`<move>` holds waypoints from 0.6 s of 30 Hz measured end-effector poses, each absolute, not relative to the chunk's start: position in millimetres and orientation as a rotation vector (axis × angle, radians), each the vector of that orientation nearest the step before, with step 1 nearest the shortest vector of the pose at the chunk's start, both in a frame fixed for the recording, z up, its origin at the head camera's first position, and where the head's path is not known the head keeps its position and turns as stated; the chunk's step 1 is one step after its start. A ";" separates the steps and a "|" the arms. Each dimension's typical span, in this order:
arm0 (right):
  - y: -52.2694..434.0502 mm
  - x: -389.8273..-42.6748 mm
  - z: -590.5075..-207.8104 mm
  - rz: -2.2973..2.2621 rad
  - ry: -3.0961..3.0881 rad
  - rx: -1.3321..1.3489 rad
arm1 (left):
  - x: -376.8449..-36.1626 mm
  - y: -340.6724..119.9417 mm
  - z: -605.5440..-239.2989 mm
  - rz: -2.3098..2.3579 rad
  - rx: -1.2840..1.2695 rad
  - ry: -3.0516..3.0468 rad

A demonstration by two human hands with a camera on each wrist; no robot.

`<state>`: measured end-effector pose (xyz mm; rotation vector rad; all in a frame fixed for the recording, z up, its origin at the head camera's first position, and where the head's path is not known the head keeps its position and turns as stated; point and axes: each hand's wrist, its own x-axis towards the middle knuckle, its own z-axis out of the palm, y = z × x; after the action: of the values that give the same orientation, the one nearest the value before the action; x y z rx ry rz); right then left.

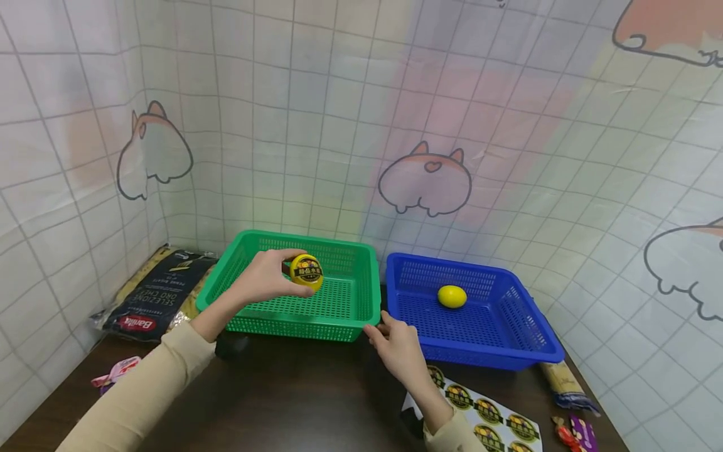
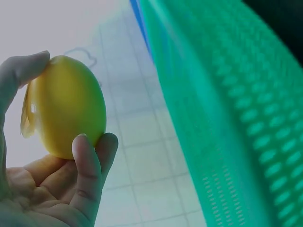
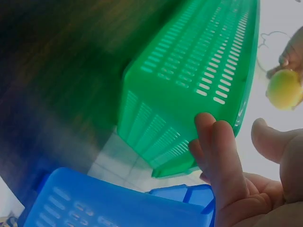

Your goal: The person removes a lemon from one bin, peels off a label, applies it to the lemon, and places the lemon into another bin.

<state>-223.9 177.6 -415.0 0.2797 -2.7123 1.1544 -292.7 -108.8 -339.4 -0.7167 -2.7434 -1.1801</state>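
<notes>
Left hand grips stickered lemon by fingertips

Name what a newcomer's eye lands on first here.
The left hand holds a stickered yellow lemon above the green basket. Right beside it a blue basket holds a second yellow lemon, lying alone inside. The right hand rests at the green basket's near right corner, fingers loosely curled.

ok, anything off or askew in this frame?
One oddity: the round label on the yellow lemon held by the left hand over the green basket is lifting at one edge in the left wrist view. Nothing spilled or damaged.
</notes>
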 end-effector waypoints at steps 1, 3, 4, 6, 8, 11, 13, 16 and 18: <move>177.2 -225.0 -414.9 1.135 -2.721 0.278 | -295.3 -108.8 -336.2 -1.177 -0.714 -2.742; 176.1 -227.1 -414.3 1.085 -2.733 0.277 | -301.6 -108.5 -330.6 -1.165 -0.703 -2.741; 175.1 -227.5 -414.5 1.065 -2.739 0.270 | -304.6 -108.4 -329.0 -1.156 -0.697 -2.744; 173.1 -227.7 -414.4 1.016 -2.746 0.256 | -311.5 -107.9 -327.1 -1.137 -0.683 -2.753; 172.6 -229.4 -413.0 0.978 -2.744 0.245 | -320.8 -106.7 -325.6 -1.116 -0.673 -2.763; 172.5 -231.4 -411.2 0.964 -2.745 0.226 | -334.2 -105.2 -325.8 -1.112 -0.643 -2.781; 172.6 -232.1 -410.2 0.971 -2.746 0.214 | -343.3 -105.0 -327.1 -1.117 -0.620 -2.787; 172.7 -232.1 -409.3 0.973 -2.753 0.226 | -355.8 -104.7 -328.6 -1.132 -0.571 -2.802; 172.9 -231.8 -409.0 0.979 -2.764 0.235 | -362.7 -104.1 -328.9 -1.131 -0.548 -2.820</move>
<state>-231.8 172.9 -409.0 0.2346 -2.7638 0.9790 -362.7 -104.1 -328.9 -0.5483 -2.8202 -1.1310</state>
